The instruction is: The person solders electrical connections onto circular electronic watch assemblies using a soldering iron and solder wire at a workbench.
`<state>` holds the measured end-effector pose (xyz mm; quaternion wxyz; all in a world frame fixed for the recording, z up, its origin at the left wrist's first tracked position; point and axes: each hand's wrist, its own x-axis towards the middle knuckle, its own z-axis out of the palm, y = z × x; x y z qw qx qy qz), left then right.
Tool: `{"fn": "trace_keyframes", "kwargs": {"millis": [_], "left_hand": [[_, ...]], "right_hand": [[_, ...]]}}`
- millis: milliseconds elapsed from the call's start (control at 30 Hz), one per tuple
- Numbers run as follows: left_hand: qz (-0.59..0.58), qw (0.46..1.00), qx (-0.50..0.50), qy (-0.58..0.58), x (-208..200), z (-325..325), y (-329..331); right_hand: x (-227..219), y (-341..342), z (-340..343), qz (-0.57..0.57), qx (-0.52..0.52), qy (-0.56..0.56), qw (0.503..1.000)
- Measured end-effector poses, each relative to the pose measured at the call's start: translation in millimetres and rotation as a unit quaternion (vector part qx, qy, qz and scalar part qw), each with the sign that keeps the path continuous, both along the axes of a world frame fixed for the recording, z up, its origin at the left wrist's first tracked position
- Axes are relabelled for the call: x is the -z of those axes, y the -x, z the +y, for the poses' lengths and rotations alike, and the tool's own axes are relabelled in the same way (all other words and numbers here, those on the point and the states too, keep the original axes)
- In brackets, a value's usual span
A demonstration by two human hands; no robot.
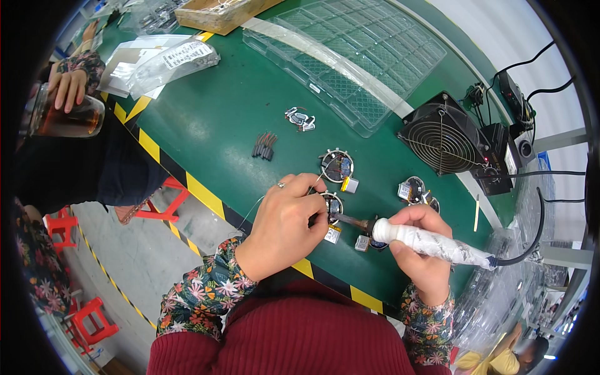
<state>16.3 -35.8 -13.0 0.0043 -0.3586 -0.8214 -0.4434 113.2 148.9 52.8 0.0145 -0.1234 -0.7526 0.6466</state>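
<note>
Head view — right fingers (417, 215) grip soldering iron (440, 243).

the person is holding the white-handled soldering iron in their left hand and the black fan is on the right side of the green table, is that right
One thing is wrong: the head view shows the white-handled soldering iron in the right hand, not the left. The black fan is on the right side of the green table.

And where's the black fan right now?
In the head view, the black fan stands on the right side of the green table, beyond the right hand, between the clear plastic tray and a black box.
</note>
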Motion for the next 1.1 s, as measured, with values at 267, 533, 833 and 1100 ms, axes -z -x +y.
{"fn": "trace_keyframes", "kwargs": {"millis": [267,533,833,1100], "left_hand": [[0.002,1.000,0.002,-0.009,-0.6,0.8,0.2],[-0.003,1.000,0.003,-0.008,-1.6,1.0,0.5],[-0.006,1.000,0.002,-0.009,-2.3,1.2,0.6],[-0.006,1.000,0.005,-0.005,-1.2,-0.7,1.9]], "right_hand": [[-5.8,0.9,-3.0,-0.028,-0.003,-0.014,0.999],[-9.1,-0.4,-1.1,-0.021,0.018,-0.017,0.999],[-8.9,0.8,-2.6,-0.030,0.011,0.002,0.999],[-8.8,1.8,-2.7,-0.030,-0.004,-0.014,0.999]]}}
